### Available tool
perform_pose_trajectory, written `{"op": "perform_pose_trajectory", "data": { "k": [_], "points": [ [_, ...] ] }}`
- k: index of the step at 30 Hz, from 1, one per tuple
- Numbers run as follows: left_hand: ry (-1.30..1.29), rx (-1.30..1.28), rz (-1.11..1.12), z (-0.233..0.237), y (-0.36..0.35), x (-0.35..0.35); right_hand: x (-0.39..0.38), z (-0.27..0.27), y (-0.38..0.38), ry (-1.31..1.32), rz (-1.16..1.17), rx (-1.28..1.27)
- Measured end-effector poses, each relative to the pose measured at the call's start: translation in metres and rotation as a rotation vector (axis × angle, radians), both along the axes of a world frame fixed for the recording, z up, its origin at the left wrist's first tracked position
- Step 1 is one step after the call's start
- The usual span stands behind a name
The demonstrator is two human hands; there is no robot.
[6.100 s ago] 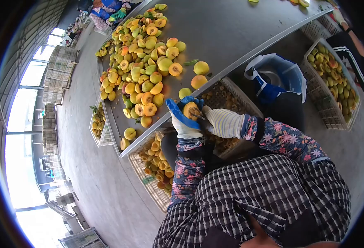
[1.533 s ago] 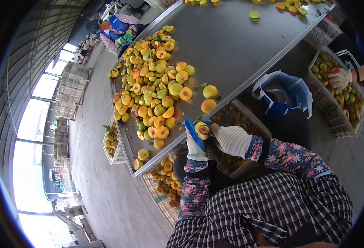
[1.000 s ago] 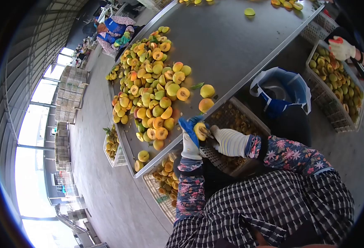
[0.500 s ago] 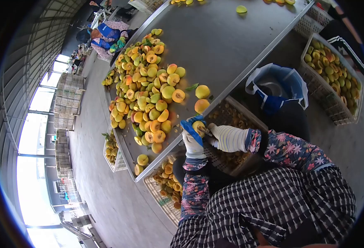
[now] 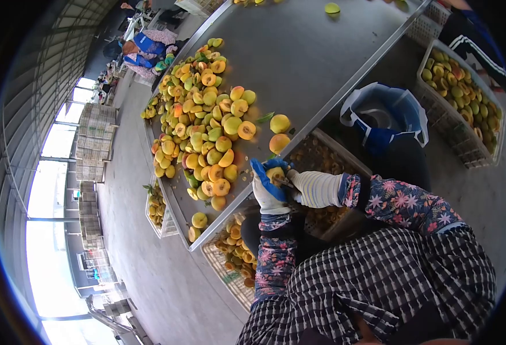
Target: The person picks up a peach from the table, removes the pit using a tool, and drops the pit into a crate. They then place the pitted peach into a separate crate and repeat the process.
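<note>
At the table's near edge, my left hand, in a white glove with blue-coated fingers, is closed around a yellow peach. My right hand, in a striped knit glove, grips a small dark metal tool whose tip presses against the peach; its exact kind is partly hidden by the fingers. Two whole peaches rest on the metal table just beyond my hands. To their left spreads a large pile of peaches, many cut in half with the pit showing.
Below the table edge stand a crate of peach pieces and another crate of halves. A blue-and-white bag-lined bucket and a full peach crate are to the right. Another person works across the table.
Both hands stay at the table edge, holding the same peach and tool. The peach has turned slightly, and the view has shifted a little.
</note>
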State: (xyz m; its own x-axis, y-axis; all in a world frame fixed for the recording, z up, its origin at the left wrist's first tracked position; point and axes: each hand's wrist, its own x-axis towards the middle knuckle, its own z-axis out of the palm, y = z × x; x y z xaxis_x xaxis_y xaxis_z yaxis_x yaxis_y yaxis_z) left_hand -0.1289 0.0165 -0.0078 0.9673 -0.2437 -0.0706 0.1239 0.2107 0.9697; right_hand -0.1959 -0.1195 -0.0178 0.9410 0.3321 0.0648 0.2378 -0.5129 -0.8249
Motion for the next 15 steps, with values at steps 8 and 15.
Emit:
{"op": "perform_pose_trajectory", "data": {
  "k": [8, 15],
  "points": [
    [-0.253, 0.356, -0.066, 0.020, -0.001, 0.001, -0.004, 0.018, -0.007, 0.008, -0.134, -0.085],
    [-0.016, 0.340, -0.182, 0.011, 0.008, 0.015, -0.006, 0.009, -0.008, 0.070, -0.016, -0.067]
  ]
}}
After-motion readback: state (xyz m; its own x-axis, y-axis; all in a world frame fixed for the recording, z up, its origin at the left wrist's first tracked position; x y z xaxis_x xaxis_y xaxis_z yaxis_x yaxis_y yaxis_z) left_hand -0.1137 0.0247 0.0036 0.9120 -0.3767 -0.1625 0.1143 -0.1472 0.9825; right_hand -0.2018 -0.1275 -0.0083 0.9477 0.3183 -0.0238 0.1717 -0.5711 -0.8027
